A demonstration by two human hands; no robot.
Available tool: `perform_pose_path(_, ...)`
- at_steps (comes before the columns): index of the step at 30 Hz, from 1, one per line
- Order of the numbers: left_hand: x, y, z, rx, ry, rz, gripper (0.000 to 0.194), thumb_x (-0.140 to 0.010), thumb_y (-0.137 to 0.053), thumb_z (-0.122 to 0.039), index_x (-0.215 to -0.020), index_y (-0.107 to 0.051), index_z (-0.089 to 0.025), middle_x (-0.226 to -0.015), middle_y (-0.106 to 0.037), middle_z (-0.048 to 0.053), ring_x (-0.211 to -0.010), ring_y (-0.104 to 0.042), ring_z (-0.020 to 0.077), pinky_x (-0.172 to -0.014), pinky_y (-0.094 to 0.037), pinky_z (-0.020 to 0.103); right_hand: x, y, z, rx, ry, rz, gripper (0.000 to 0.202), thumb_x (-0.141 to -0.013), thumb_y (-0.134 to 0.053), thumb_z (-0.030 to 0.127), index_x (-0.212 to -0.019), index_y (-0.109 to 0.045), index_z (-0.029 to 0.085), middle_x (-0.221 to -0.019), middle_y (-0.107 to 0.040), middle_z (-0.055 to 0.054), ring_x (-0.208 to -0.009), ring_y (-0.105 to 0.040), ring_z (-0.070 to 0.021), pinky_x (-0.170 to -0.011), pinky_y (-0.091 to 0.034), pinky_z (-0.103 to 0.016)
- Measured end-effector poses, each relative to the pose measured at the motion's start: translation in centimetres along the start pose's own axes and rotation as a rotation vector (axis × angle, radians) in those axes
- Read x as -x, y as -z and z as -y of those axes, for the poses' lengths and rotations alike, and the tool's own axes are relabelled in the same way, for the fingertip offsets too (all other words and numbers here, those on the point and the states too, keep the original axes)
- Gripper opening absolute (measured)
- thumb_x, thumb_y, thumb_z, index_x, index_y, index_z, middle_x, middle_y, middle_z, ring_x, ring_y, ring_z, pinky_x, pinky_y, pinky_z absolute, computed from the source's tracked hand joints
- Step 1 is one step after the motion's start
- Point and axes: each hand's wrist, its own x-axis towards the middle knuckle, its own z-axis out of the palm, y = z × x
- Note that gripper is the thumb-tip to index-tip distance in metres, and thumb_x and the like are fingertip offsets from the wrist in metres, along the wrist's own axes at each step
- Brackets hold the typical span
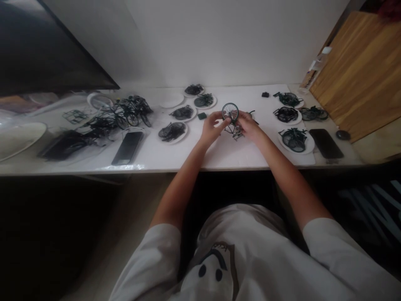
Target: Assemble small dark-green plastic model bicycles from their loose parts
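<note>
Over the middle of the white table (241,156), both hands grip a miniature bicycle (231,112). Its spoked wheel stands upright toward the top, and thin frame parts hang below between the hands. My left hand (213,125) is closed on it from the left, the thumb against the lower edge of the wheel. On the other side my right hand (247,124) is closed round the frame, its fingertips partly hidden behind the wheel. A small dark green block (202,116) lies just left of my left hand. Some thin dark parts stick out behind my right hand.
Small white plates of dark bicycle parts stand left (184,133) and right (310,144). Assembled miniature bicycles (133,110) crowd the left side. Phones lie at left (128,147) and right (326,143). A bottle (316,69) leans by a wooden board (360,75).
</note>
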Motion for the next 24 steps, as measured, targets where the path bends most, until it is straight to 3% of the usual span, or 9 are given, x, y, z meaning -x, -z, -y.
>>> perform_pose_path(4, 0.1, 0.0, -0.4, 0.091, 0.028, 0.049, 0.052, -0.08, -0.094, -0.059, -0.109, -0.08, -0.018, -0.113, -0.083, 0.012, -0.104, -0.078, 0.0202, -0.096, -0.061, 0.034, 0.6, -0.2, 0.5, 0.032, -0.042, 0.084, 0.053, -0.081, -0.09, 0.07, -0.09, -0.061, 0.026, -0.059, -0.027, 0.012, -0.051, -0.02, -0.0087, -0.047, -0.011, -0.025)
perform_pose_path(9, 0.1, 0.0, -1.1, 0.18, 0.051, 0.045, 0.056, -0.07, -0.102, -0.059, -0.101, -0.079, -0.019, -0.103, -0.085, 0.009, -0.095, -0.079, 0.0196, -0.094, -0.063, 0.035, 1.1, -0.3, 1.2, 0.048, -0.052, 0.122, 0.053, -0.082, -0.09, 0.069, -0.093, -0.061, 0.026, -0.058, -0.025, 0.013, -0.051, -0.018, -0.0085, -0.047, -0.011, -0.026)
perform_pose_path(19, 0.3, 0.3, -1.4, 0.208, 0.078, 0.056, 0.063, -0.066, -0.106, -0.051, -0.11, -0.076, -0.018, -0.101, -0.085, 0.009, -0.089, -0.081, 0.0205, -0.088, -0.066, 0.036, 0.7, 0.0, 0.7, 0.036, -0.027, 0.087, 0.046, -0.078, -0.094, 0.056, -0.094, -0.063, 0.025, -0.058, -0.024, 0.014, -0.05, -0.017, -0.0071, -0.047, -0.011, -0.025)
perform_pose_path(24, 0.3, 0.3, -1.2, 0.223, 0.105, 0.048, 0.064, -0.066, -0.106, -0.051, -0.114, -0.078, -0.019, -0.1, -0.086, 0.008, -0.087, -0.081, 0.0191, -0.087, -0.067, 0.034, 0.9, 0.1, 1.0, 0.001, -0.053, 0.157, 0.048, -0.078, -0.095, 0.055, -0.09, -0.059, 0.025, -0.057, -0.027, 0.014, -0.049, -0.018, -0.0061, -0.046, -0.01, -0.024)
